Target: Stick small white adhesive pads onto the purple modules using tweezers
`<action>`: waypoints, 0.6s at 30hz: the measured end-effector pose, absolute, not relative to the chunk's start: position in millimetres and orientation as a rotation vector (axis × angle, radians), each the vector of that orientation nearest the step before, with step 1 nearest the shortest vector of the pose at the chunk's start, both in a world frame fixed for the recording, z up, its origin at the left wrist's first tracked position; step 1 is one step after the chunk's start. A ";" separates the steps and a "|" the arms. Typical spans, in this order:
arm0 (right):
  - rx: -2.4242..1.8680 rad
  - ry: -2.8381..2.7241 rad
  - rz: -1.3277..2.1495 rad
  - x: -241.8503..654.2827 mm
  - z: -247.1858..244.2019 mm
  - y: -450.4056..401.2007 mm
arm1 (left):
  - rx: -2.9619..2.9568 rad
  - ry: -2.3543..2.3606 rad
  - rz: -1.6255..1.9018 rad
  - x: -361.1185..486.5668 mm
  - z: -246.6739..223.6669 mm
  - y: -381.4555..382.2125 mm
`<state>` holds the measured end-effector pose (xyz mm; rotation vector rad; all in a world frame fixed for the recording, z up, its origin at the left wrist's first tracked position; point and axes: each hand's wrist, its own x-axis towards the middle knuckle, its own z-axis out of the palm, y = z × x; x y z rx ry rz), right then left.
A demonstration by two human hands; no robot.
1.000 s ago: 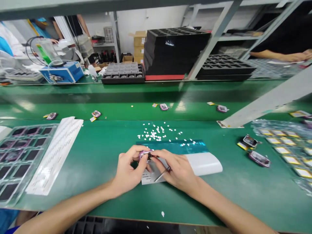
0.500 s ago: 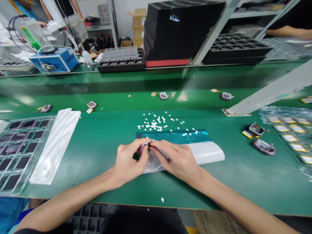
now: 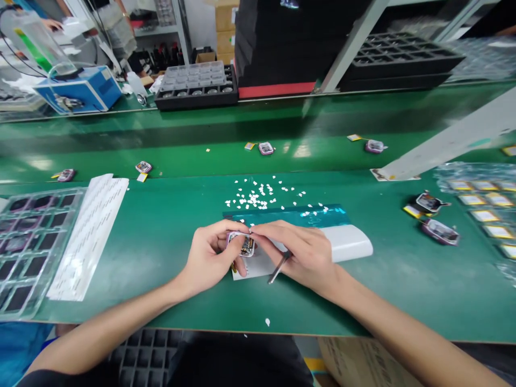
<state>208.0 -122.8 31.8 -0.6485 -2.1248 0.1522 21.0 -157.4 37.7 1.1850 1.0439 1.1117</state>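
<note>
My left hand (image 3: 213,252) grips a small open watch case (image 3: 246,245) by its sides, with the circuit board inside facing up. The fingers of my right hand (image 3: 304,252) are closed; thumb and index fingertip meet at the case's upper right edge, and what they pinch there is too small to tell. Tucked in the same hand, metal tweezers (image 3: 278,270) stick out toward me. Beneath both hands lies a sheet with a teal strip (image 3: 282,217) and a curled white part (image 3: 349,242). Small white stickers (image 3: 256,199) are scattered just beyond it.
More open watch cases (image 3: 439,232) with batteries lie to the right and along the back ledge. At left are a clear tray (image 3: 44,242) of parts and white printed strips (image 3: 91,236). A slanted white post (image 3: 447,137) rises at right, near a battery tray (image 3: 484,201).
The watch case has been tilted so its open inside now faces up toward me. My right hand has turned slightly, and the tweezers show more. The whole view has shifted a little.
</note>
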 end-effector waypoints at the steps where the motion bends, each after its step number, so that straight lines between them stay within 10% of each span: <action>1: -0.655 -2.143 0.151 208.2 30.7 -122.7 | 1.165 1.050 1.099 20.8 37.4 -156.9; 18: -0.744 -2.290 -0.116 218.5 27.2 -108.8 | 1.120 1.103 1.029 18.4 34.9 -152.2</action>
